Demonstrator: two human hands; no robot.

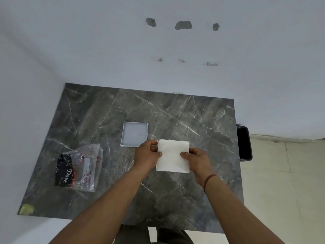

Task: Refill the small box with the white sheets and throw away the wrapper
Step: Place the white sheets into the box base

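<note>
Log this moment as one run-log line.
both hands: left hand, right hand hold white sheets | small box empty | wrapper on table | bin at table's right

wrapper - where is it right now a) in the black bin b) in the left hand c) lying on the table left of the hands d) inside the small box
c: the clear printed wrapper lies flat on the marble table, left of both hands, while the left hand and right hand hold the white sheets; the black bin stands beyond the table's right edge.
</note>
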